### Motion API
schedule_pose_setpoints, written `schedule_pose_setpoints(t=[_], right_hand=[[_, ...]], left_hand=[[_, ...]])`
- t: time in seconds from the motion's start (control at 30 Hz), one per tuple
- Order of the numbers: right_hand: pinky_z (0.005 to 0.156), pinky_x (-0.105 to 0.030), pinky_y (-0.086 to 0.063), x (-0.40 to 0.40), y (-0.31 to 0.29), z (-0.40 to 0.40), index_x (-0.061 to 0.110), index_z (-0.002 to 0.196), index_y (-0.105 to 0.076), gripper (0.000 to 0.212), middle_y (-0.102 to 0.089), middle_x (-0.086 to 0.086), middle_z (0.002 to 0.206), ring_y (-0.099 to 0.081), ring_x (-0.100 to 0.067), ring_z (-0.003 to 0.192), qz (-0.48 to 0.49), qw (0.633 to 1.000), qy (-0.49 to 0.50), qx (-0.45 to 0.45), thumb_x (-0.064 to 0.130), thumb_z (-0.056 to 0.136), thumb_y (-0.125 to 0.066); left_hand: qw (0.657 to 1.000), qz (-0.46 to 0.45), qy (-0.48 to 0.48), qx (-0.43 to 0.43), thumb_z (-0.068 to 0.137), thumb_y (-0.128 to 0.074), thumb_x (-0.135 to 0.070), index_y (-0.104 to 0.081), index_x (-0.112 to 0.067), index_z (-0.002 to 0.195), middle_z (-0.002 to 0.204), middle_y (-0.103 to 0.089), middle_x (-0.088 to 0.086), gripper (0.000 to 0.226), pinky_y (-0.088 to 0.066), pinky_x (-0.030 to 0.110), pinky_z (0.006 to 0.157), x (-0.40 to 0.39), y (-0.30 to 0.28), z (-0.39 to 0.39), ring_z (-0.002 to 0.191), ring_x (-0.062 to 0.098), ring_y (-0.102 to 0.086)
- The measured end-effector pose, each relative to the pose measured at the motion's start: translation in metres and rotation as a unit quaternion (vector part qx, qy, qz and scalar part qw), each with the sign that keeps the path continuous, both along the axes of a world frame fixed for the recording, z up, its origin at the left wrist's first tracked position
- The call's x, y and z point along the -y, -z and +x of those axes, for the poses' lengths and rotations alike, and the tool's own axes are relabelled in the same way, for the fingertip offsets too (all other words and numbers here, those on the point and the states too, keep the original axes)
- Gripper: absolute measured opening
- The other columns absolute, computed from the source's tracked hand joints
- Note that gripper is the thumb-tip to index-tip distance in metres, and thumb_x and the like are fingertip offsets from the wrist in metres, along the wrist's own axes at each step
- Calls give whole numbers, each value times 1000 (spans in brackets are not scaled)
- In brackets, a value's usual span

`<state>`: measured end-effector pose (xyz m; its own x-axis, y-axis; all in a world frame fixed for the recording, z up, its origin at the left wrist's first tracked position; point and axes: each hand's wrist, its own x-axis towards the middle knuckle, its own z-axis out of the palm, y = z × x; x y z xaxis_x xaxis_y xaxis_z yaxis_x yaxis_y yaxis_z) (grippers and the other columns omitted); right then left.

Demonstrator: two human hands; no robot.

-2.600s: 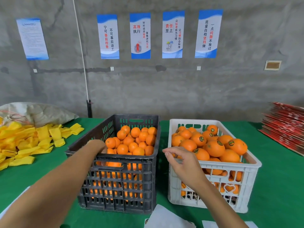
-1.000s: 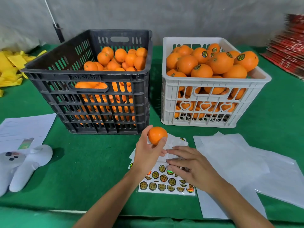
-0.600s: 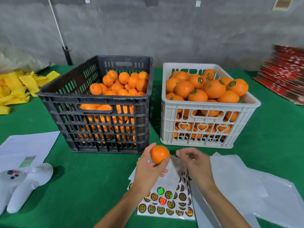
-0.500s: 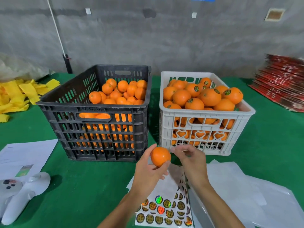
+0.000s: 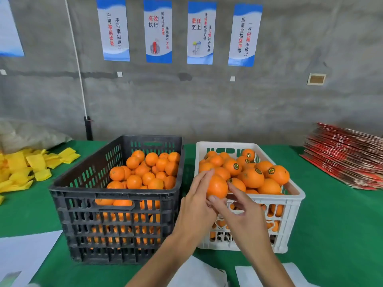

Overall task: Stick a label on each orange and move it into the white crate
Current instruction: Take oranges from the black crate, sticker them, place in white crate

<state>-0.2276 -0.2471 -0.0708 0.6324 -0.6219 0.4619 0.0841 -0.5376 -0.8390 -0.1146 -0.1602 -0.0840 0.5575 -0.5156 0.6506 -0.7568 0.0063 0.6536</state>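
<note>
My left hand (image 5: 194,208) grips one orange (image 5: 217,186) and holds it up over the near left corner of the white crate (image 5: 295,196). My right hand (image 5: 244,216) reaches in from the right, its thumb and forefinger touching the orange's lower right side. No label shows on the side of the orange facing me. The white crate is heaped with oranges, several of them bearing round dark labels. The black crate (image 5: 116,196) to its left holds several unlabelled oranges.
White paper sheets (image 5: 199,272) lie at the near edge of the green table, another sheet (image 5: 24,251) at the near left. Yellow foam sleeves (image 5: 24,168) are piled at the far left. A stack of flat red cartons (image 5: 348,156) sits at the far right.
Both hands have risen with the orange from above the label sheet to the white crate's near corner. The view has tilted up, and the label sheet has left the frame.
</note>
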Motion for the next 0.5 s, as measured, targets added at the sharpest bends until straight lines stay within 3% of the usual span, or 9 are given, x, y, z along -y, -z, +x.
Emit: schedule_pose_setpoints(t=[0.07, 0.17, 0.27, 0.33, 0.4, 0.5], right_hand=[[94, -31, -58, 9, -17, 12, 30, 148, -50, 81, -69, 15, 124, -65, -5, 112, -46, 997, 61, -2, 70, 79, -67], [78, -42, -60, 42, -45, 34, 24, 139, -53, 61, -73, 2, 107, -70, -18, 94, -112, 982, 155, 9, 55, 88, -64], [92, -49, -52, 79, -57, 49, 10, 144, -49, 68, -69, -15, 119, -63, -35, 112, -189, 946, 256, -57, 53, 94, -64], [108, -49, -42, 94, -53, 54, 2, 149, -45, 74, -60, -21, 138, -52, -37, 131, -225, 923, 294, -105, 53, 97, -60], [116, -48, -34, 100, -44, 57, 1, 144, -52, 66, -52, -21, 149, -44, -36, 141, -277, 907, 289, -133, 50, 100, -57], [113, -52, -38, 91, -27, 65, 3, 121, -71, 41, -59, -20, 142, -51, -37, 135, -346, 907, 215, -103, 36, 98, -65]], left_hand=[[997, 0, 46, 65, 97, -74, -13, -39, -41, 156, 163, -25, -32, 74, -47, 15, 108, 17, -24, 4, 139, -14, -40], [978, 54, 149, 135, 91, -58, 16, -36, -38, 160, 172, -9, -24, 91, -45, 15, 110, 35, -64, 15, 152, -1, -32], [971, 126, 120, 161, 97, -64, -5, -25, -49, 160, 171, 0, -29, 87, -53, 15, 89, 40, -91, 40, 113, 1, -59], [976, 159, 49, 140, 100, -67, -25, -29, -46, 160, 172, -10, -20, 74, -44, 27, 108, 31, -94, 72, 129, 9, -55], [975, 194, -32, 104, 101, -66, -28, -46, -31, 154, 165, -34, -5, 56, -32, 30, 116, 12, -93, 113, 145, 17, -45], [956, 290, -45, -6, 102, -67, -24, -65, -24, 137, 148, -59, 3, 35, -44, 38, 114, -28, -80, 169, 134, 23, -56]])
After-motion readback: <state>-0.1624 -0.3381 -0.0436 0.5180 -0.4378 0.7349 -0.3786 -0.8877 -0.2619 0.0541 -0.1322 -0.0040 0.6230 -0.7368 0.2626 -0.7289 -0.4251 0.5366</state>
